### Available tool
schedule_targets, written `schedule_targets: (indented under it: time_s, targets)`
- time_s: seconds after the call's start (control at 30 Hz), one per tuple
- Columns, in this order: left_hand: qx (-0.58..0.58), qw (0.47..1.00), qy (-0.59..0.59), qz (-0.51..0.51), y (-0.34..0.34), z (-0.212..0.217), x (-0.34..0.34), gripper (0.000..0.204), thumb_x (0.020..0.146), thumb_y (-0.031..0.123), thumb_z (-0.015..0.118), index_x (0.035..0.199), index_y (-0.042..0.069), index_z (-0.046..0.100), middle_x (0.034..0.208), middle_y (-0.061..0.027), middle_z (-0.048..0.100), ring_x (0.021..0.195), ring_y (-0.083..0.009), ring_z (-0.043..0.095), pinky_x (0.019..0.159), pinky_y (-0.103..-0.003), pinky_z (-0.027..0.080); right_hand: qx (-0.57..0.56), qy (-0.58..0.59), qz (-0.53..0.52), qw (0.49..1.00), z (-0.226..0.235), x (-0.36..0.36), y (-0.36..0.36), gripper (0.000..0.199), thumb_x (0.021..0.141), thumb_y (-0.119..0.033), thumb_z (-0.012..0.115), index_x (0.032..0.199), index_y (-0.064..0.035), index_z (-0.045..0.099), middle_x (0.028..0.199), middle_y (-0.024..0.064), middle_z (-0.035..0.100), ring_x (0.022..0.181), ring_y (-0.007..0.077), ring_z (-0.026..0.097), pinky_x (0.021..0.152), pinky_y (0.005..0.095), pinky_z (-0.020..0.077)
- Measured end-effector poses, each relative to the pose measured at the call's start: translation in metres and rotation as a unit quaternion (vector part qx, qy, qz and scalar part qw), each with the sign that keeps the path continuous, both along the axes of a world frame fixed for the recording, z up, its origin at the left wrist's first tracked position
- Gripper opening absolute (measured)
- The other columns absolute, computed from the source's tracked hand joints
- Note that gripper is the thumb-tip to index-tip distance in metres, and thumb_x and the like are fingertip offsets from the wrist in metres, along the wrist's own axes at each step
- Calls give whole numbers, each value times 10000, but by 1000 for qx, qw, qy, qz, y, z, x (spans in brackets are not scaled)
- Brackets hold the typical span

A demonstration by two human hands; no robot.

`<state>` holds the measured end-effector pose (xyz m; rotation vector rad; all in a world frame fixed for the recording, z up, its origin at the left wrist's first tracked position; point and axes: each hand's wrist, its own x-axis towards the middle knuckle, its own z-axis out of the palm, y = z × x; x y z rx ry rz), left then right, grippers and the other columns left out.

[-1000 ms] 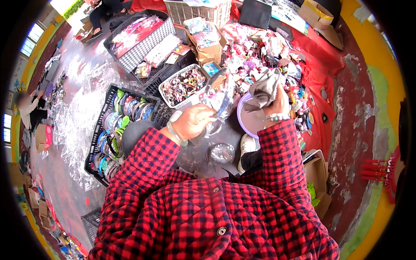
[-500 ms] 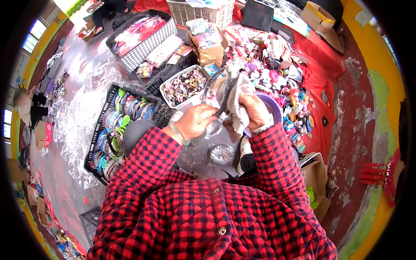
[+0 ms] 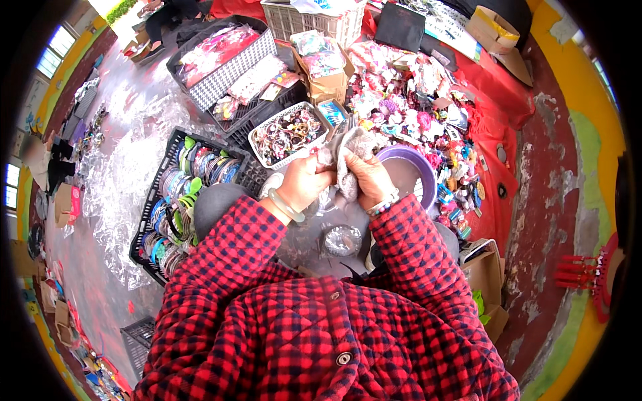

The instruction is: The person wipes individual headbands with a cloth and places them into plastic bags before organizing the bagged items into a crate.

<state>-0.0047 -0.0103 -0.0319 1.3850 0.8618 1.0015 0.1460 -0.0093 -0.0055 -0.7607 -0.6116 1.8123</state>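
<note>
In front of my chest, my left hand (image 3: 305, 183) and my right hand (image 3: 370, 179) are close together, fingers closed on a grey-white cloth (image 3: 358, 144). The cloth is bunched and folded between them. A dark hoop like a headband, seen in the earlier frame, is mostly hidden now. Just right of my right hand stands a purple basin (image 3: 430, 179). Below my hands lies a clear plastic-wrapped round bundle (image 3: 342, 239).
Left of me, a black crate (image 3: 143, 230) holds rows of colourful headbands. Ahead are a white basket (image 3: 266, 159) of hair ties, a cardboard box (image 3: 328, 87) and a heap of hair accessories (image 3: 418, 100) on red cloth (image 3: 498, 113). Plastic film (image 3: 127, 174) covers the left floor.
My hands have come closer together, and the right has moved left, uncovering the basin. The cloth is more bunched, and the dark hoop no longer shows clearly.
</note>
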Motion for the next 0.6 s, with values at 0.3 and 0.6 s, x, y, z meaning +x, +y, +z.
schedule_targets:
  time_s: [0.3, 0.6]
  targets:
    - [-18, 996, -47, 77, 17, 40, -19, 316, 916, 248, 458, 1067, -11, 559, 1036, -81, 597, 951, -153, 557, 864, -295, 412, 120, -204, 24, 971, -2, 20, 11, 214, 881, -178, 533, 1029, -36, 592, 902, 40, 622, 769, 121, 585, 696, 254, 470]
    - [-253, 895, -366, 10, 17, 37, -10, 216, 902, 161, 476, 975, -26, 557, 925, -111, 621, 820, -193, 603, 777, -315, 481, 347, -503, 100, 785, 14, -3, -8, 198, 816, -243, 579, 921, -79, 613, 700, 195, 588, 666, 363, 582, 593, 414, 455]
